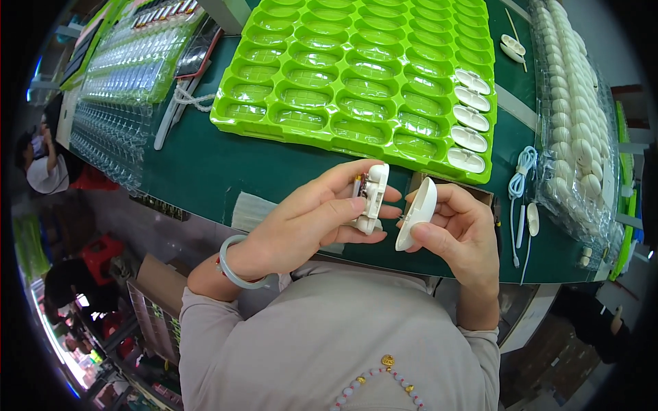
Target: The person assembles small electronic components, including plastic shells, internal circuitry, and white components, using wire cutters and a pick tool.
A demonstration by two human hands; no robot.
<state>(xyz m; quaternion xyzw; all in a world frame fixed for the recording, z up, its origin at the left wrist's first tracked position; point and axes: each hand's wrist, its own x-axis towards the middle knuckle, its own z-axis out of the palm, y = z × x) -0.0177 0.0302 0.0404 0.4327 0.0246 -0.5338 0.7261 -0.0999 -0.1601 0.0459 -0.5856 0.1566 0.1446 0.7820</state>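
Note:
Between the thumb and fingers of my left hand [312, 212] is a white plastic inner part [372, 198] with small electronic pieces along its left side. My right hand [458, 229] pinches a white oval shell [419, 212], tilted on its edge with the hollow side toward my left hand. The two parts are close together but apart, over the near edge of the green table. Just beyond lies a bright green tray [322, 137] with rows of oval pockets. Its right-hand column holds several white oval shells [470, 139], hollow side up.
Clear trays packed with white rounded shells [582, 137] are stacked at the right. Beside them lie a coiled pale blue cable [524, 164] and a white piece with a thin stick [532, 219]. Clear plastic trays [113, 130] and a red-edged device [199, 51] occupy the left.

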